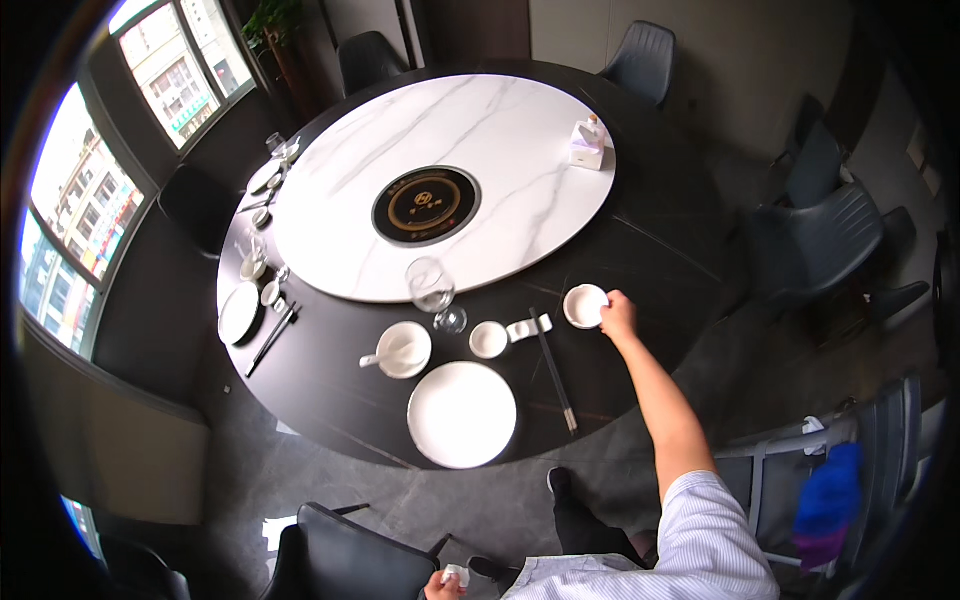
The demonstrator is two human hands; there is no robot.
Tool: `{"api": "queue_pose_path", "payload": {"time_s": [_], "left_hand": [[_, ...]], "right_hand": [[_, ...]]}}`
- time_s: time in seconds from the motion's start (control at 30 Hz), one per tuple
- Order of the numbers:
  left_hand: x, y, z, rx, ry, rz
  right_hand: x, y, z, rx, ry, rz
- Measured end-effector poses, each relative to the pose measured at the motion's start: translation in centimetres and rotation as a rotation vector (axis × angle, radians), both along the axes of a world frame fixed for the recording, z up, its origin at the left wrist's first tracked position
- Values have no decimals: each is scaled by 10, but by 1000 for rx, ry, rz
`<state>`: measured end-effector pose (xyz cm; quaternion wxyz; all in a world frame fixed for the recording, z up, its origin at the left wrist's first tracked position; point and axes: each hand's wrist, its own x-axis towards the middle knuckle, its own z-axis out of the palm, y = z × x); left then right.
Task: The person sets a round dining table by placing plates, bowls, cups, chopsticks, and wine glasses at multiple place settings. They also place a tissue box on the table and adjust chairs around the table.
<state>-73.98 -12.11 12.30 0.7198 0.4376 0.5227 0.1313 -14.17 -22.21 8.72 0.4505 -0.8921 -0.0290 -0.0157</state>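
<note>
My right hand (619, 318) grips the rim of a small white bowl (585, 306) at the right part of the black round table (660, 225). Left of it, black chopsticks (555, 375) lie across a white chopstick rest (529, 328). Further left are a white cup (489, 340), a stemmed glass (431, 286) and a white bowl with a spoon (405, 350). A large white plate (462, 415) lies near the table edge. Low in the picture, my left hand (444, 586) holds a small crumpled white item (455, 575), perhaps tissue.
A marble turntable (345, 165) bears a tissue box (587, 146). Another plate (239, 313) and chopsticks (271, 341) lie at the left. A dark chair (360, 555) stands near my left hand; a metal cart (757, 480) with blue cloth (829, 487) stands at the right.
</note>
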Motion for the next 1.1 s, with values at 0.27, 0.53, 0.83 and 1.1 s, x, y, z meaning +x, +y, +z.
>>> {"api": "queue_pose_path", "payload": {"time_s": [0.27, 0.53, 0.83, 1.1], "left_hand": [[91, -38, 30, 399, 171, -419], [241, -36, 58, 275, 12, -732], [274, -150, 12, 512, -407, -1693], [228, -266, 14, 359, -565, -2111]], "right_hand": [[36, 33, -30, -87, -77, 126], [-149, -50, 27, 533, 94, 522], [-365, -211, 60, 294, 182, -55], [-529, -372, -27, -109, 388, -952]]}}
